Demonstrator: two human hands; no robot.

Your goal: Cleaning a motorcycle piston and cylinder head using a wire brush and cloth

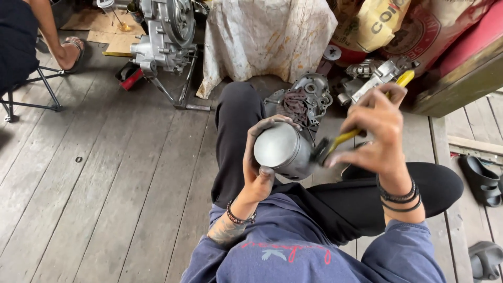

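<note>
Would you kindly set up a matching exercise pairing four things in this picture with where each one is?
Things:
1. piston
2. yellow-handled tool
3. engine on a stand
4. dark sandal

Places:
A. far right, on the planks
B. top left, beyond the knee
C. in the left hand
D. in the right hand

Pairs: 1-C, 2-D, 3-B, 4-A

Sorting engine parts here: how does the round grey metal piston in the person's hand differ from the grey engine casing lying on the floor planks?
The round grey metal piston is smooth, cylindrical and held up by the left hand. The grey engine casing is flat, irregular, full of holes, and lies on the wooden floor with a dark rag on it. Both are grey metal.
</note>
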